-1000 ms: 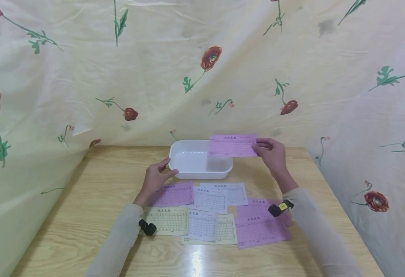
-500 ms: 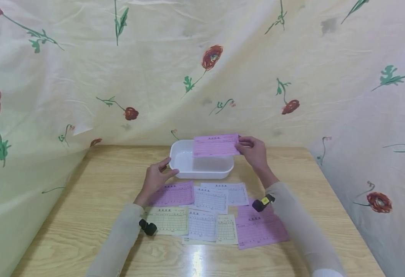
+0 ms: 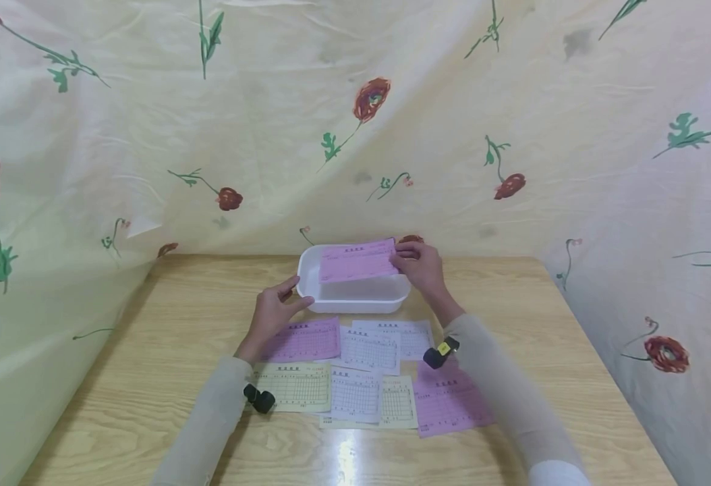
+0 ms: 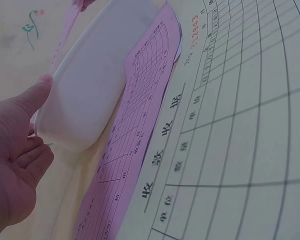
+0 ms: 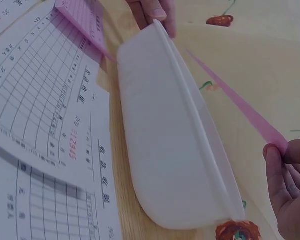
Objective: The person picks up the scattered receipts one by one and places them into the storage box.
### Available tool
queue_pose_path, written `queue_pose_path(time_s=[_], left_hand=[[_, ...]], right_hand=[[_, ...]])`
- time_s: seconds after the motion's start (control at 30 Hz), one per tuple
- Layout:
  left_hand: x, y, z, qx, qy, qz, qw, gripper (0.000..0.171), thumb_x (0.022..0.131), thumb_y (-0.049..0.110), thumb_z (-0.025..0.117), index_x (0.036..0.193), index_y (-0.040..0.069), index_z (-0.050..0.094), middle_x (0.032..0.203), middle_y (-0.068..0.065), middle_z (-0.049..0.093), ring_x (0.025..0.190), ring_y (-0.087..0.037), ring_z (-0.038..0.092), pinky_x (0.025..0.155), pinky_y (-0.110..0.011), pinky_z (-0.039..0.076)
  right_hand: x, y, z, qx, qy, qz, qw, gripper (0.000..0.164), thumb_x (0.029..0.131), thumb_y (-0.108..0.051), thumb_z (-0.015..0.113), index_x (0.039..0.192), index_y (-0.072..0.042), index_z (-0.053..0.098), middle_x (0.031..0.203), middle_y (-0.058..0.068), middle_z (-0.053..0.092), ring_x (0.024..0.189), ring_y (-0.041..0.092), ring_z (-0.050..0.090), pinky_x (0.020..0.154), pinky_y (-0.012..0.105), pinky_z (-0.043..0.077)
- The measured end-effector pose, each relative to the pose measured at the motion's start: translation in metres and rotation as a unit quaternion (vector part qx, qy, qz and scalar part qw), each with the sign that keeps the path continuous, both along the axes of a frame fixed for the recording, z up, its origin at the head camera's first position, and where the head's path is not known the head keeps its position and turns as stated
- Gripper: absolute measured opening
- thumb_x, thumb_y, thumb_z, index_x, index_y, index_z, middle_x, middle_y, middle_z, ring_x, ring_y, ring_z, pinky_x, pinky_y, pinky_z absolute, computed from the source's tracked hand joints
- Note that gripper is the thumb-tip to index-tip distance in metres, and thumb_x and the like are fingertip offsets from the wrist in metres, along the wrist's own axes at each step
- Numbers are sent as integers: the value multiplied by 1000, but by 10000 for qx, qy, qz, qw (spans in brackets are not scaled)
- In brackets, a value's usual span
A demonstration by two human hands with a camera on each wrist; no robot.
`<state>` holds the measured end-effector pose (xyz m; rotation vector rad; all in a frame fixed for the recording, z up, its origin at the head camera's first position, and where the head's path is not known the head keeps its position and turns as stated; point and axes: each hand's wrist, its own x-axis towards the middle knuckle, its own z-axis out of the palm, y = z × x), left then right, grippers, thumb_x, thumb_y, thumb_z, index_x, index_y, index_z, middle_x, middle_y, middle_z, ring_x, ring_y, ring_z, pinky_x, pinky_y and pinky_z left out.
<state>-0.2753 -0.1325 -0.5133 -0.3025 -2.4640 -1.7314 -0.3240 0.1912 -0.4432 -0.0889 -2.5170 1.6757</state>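
My right hand pinches a pink receipt slip by its right end, between thumb and fingers. The slip hangs tilted above a white plastic tray, its left end lower; the right wrist view shows it edge-on, above the rim. At the tray's left end, my left hand grips the rim with thumb and fingers, seen also at the top of the right wrist view. Just in front of the tray lie another pink receipt, partly under the left wrist, and white receipts.
Nearer the front are yellow receipts, a white receipt overlapping them, and pink receipts partly covered by the right forearm. All rest on a wooden table. A flowered cloth hangs behind and at both sides.
My right hand has moved left with the pink receipt, from the tray's right side to over its middle; the slip has tilted, left end down. The left hand keeps its place on the tray.
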Motion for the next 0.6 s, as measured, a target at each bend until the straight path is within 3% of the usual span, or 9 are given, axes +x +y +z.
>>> queue_pose_path(time_s=[0.23,0.6], left_hand=[[1,1,-1,-57,4,33,10000,72,84,29,85,142,0,55,149,-17,53,135,-34,55,109,-33,51],[-1,-1,-1,-124,13,17,9999,71,85,28,84,143,0,54,150,-18,52,135,-33,55,109,-33,51]], right_hand=[[0,-17,-7,148,-120,12,9998,30,91,-6,77,120,-3,70,113,17,74,99,30,74,80,30,66],[-3,-36,-13,222,-218,114,9995,28,91,-8,77,118,-3,71,111,16,74,97,28,74,78,30,66]])
